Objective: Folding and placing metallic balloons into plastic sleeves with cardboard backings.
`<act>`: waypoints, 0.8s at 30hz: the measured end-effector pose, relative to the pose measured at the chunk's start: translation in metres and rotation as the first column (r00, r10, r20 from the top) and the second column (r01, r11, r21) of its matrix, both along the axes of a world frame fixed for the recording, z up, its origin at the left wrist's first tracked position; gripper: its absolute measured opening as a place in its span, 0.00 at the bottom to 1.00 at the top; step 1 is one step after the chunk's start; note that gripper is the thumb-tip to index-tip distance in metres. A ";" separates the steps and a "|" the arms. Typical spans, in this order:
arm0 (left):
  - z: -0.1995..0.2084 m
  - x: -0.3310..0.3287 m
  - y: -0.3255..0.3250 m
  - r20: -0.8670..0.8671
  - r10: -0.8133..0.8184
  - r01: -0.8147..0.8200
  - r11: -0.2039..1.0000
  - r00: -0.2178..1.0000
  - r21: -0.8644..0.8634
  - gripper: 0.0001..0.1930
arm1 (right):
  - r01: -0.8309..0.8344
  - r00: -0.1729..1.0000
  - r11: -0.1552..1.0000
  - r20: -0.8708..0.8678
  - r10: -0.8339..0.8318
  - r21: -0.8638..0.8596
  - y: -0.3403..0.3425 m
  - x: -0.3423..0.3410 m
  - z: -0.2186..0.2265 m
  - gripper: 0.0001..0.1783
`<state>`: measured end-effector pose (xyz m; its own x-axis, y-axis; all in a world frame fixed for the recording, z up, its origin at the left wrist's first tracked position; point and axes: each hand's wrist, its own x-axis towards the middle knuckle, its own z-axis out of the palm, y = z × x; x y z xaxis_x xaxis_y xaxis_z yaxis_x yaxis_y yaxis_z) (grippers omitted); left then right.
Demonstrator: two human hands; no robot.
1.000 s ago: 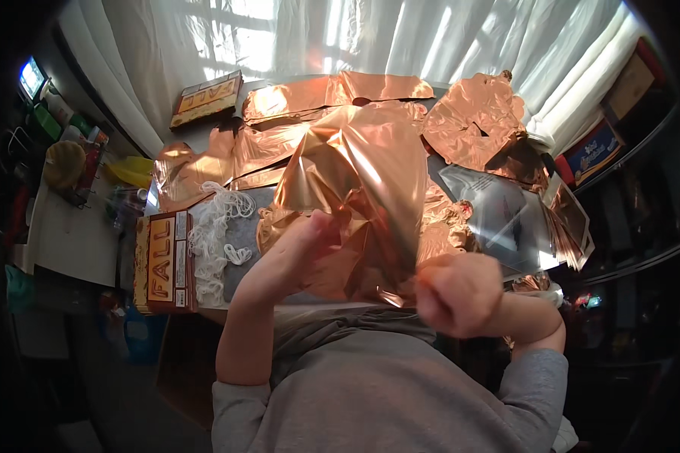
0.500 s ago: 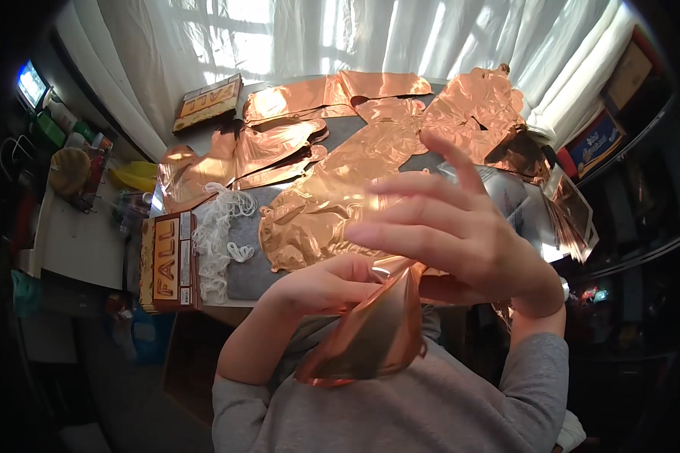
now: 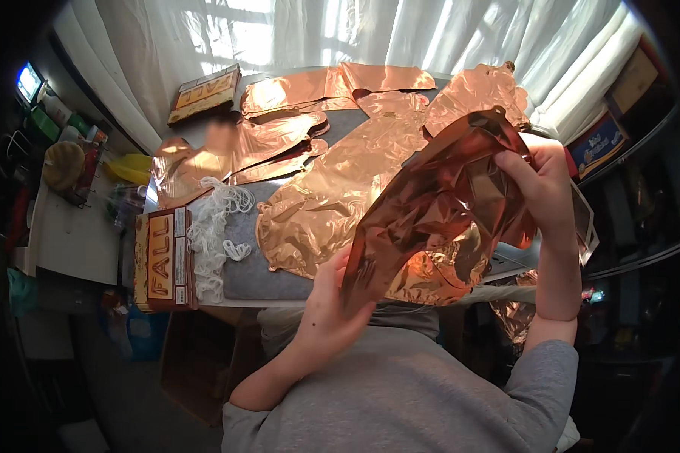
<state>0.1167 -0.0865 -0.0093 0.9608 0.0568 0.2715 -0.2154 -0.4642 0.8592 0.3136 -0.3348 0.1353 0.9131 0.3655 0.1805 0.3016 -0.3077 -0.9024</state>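
A crinkled copper foil balloon [image 3: 438, 192], deflated, is stretched slantwise in front of me above the table. My right hand [image 3: 540, 185] grips its upper right end, thumb on the near face. At the lower left end my left hand [image 3: 329, 309] holds the foil, with some of its fingers hidden behind it. Beneath and beyond lies a larger flat foil balloon [image 3: 310, 219] in paler copper. More flat foil balloons lie at the back: a long folded one [image 3: 302, 92], a bent one [image 3: 276, 143] at the left, and a wide one [image 3: 476, 90] at the right.
White string [image 3: 215, 234] lies tangled on the grey tabletop [image 3: 249, 279]. An orange and brown box [image 3: 162, 260] stands at the table's left edge, with another box [image 3: 204, 94] behind. White curtains [image 3: 385, 38] hang beyond. A cluttered white shelf [image 3: 75, 234] is at the left.
The held foil balloon has risen from near my chest and is spread out to the right. My right hand has moved right and closed on its end; my left hand has lowered slightly.
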 end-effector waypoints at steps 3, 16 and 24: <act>-0.020 0.013 0.021 -0.283 -0.207 -0.003 0.803 0.936 -0.596 0.22 | -0.031 0.996 0.998 -0.079 0.035 0.052 -0.020 0.009 0.000 0.11; 0.006 0.073 0.135 -0.158 0.320 -0.317 0.947 0.934 0.043 0.05 | 0.001 0.991 0.875 -0.113 -0.064 -0.483 -0.065 0.072 -0.156 0.17; -0.033 0.080 0.132 0.048 0.342 -0.342 0.900 0.938 0.270 0.04 | 0.223 0.949 0.761 0.314 -0.026 -0.609 -0.024 0.050 -0.163 0.16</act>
<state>0.1964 0.0454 -0.0420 0.8953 0.3067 0.3230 -0.0012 -0.7235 0.6904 0.3638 -0.3585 -0.0278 0.9077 0.3712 0.1958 0.4191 -0.8269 -0.3749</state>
